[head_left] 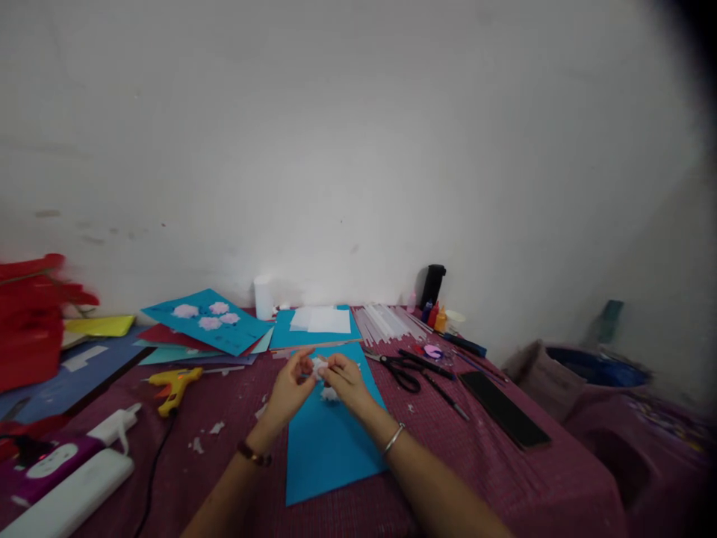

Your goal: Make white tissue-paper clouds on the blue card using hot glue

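Observation:
Both my hands meet over a blue paper sheet lying on the table. My left hand and my right hand pinch a small white crumpled piece of paper between their fingertips. Another small white paper bit lies on the blue sheet just under my right hand. A bracelet sits on each wrist.
A yellow glue gun lies left of my hands. Black scissors, pens and a black flat case lie to the right. Behind are a blue card with white flowers, white strips, small bottles and a white power strip.

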The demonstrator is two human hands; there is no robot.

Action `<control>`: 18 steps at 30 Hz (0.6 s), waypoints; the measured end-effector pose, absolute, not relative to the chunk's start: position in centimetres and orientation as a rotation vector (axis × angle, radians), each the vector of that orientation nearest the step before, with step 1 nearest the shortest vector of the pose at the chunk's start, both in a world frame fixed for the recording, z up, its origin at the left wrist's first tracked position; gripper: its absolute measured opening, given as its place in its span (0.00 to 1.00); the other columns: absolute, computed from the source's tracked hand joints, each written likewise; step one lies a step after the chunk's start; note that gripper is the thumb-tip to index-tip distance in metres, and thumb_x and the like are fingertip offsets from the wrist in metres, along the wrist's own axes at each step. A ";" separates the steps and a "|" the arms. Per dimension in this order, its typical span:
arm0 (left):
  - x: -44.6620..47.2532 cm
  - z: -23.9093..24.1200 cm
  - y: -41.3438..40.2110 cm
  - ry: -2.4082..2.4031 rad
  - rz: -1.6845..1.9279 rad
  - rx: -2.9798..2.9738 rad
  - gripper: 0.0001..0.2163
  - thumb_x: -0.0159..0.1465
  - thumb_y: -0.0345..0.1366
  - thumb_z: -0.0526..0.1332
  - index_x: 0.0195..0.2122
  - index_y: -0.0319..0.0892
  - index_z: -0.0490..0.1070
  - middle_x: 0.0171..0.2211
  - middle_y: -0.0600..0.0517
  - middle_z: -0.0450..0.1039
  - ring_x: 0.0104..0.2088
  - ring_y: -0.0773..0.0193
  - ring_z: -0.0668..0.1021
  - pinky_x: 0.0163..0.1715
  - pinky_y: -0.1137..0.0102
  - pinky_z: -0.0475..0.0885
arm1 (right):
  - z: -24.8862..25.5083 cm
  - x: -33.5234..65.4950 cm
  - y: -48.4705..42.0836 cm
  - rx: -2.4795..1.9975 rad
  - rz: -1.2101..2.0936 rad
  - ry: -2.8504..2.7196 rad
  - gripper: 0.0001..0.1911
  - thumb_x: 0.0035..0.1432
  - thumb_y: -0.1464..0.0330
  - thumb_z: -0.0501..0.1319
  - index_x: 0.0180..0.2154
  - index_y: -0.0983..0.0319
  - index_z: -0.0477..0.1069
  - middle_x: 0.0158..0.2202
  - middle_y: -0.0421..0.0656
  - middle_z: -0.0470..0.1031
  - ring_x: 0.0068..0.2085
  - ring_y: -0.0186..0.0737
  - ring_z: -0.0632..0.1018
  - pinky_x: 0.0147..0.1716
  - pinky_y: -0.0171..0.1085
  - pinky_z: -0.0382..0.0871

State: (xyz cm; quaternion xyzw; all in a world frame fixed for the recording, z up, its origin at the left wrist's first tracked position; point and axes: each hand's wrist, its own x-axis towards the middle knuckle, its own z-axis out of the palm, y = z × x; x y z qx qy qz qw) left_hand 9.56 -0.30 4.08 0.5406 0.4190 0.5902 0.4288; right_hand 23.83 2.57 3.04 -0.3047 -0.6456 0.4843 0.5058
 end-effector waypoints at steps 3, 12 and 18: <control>9.5 3.8 -1.0 0.978 1.333 1.248 0.26 0.49 0.39 0.67 0.50 0.41 0.68 0.45 0.46 0.71 0.38 0.61 0.75 0.34 0.68 0.70 | 3.4 24.4 2.0 -0.724 1.097 -1.622 0.14 0.52 0.58 0.62 0.29 0.62 0.67 0.22 0.36 0.66 0.24 0.32 0.65 0.25 0.32 0.58; 9.6 2.6 -0.7 0.980 1.318 1.072 0.15 0.45 0.42 0.71 0.23 0.40 0.66 0.20 0.59 0.64 0.21 0.73 0.67 0.23 0.75 0.61 | 3.3 24.9 1.5 -0.722 0.948 -1.728 0.06 0.55 0.66 0.60 0.29 0.63 0.69 0.27 0.39 0.68 0.30 0.35 0.68 0.31 0.34 0.61; 9.5 2.9 -1.0 1.024 1.322 1.090 0.16 0.44 0.42 0.71 0.28 0.39 0.69 0.23 0.57 0.67 0.21 0.73 0.67 0.23 0.75 0.62 | 2.7 24.6 1.1 -0.708 0.990 -1.719 0.06 0.55 0.66 0.60 0.29 0.62 0.70 0.26 0.38 0.67 0.29 0.34 0.67 0.29 0.33 0.62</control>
